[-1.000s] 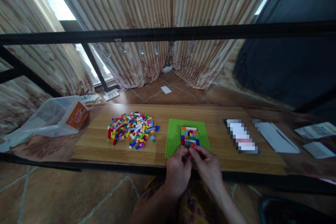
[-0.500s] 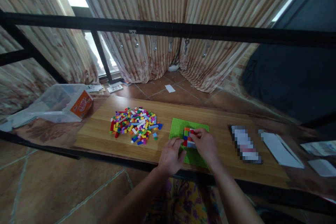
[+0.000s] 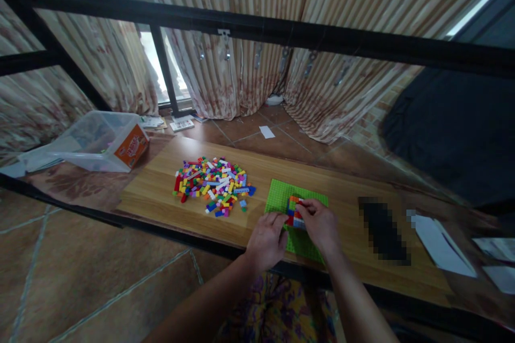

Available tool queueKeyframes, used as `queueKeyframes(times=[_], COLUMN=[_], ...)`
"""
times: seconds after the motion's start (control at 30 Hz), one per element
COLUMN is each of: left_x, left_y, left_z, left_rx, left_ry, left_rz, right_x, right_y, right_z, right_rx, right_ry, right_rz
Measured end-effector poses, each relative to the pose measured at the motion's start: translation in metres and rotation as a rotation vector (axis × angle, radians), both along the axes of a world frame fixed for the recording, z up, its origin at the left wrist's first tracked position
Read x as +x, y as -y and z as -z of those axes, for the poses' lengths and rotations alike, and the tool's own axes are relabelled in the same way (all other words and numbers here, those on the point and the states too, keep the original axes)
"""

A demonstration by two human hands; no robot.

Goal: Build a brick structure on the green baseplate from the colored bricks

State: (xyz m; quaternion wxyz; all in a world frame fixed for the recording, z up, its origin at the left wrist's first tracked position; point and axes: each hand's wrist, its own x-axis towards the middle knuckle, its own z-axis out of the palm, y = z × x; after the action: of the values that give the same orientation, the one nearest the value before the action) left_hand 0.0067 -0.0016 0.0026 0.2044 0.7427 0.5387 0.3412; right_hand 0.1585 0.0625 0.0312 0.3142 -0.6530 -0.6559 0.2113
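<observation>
A green studded baseplate (image 3: 277, 193) lies on the wooden board, with a small block of toy bricks (image 3: 295, 201) in red, orange, blue and white on it. My left hand (image 3: 266, 240) is curled at the block's left side, its fingertips against a red brick near the lower edge. From the right, my right hand (image 3: 321, 225) reaches over the block with thumb and index finger pinched together at its top. A small toy brick seems to be in that pinch, mostly covered by the fingers. Both hands hide part of the block.
To the left is a heap of loose toy bricks (image 3: 215, 182) in many colours. Farther left stands a clear plastic bin (image 3: 100, 139) with an orange label. A dark blurred-out object (image 3: 384, 230) and white paper (image 3: 442, 244) lie right. A black bar (image 3: 257, 21) crosses beyond the table.
The view has shifted, so the table's things appear farther right. Both hands stay at the brick block; the right fingertips still press close over its top. The blurred-out object's surface now looks dark.
</observation>
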Motion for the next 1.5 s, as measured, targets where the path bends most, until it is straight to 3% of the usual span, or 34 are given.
queueKeyframes(times=[0.4, 0.73, 1.23, 1.5], left_x=[0.001, 0.001, 0.001, 0.002], left_y=[0.001, 0.001, 0.001, 0.000], left_z=[0.001, 0.002, -0.001, -0.001], left_rx=[0.009, 0.006, 0.013, 0.041], left_ry=[0.006, 0.007, -0.003, -0.039], left_rz=[-0.009, 0.007, -0.005, -0.014], right_x=[0.002, 0.003, 0.008, 0.019], right_y=[0.001, -0.002, -0.008, 0.006], right_z=[0.003, 0.003, 0.003, -0.001], right_rx=[0.033, -0.024, -0.051, -0.075], right_ry=[-0.057, -0.101, -0.143, -0.218], right_rz=[0.010, 0.044, -0.023, -0.053])
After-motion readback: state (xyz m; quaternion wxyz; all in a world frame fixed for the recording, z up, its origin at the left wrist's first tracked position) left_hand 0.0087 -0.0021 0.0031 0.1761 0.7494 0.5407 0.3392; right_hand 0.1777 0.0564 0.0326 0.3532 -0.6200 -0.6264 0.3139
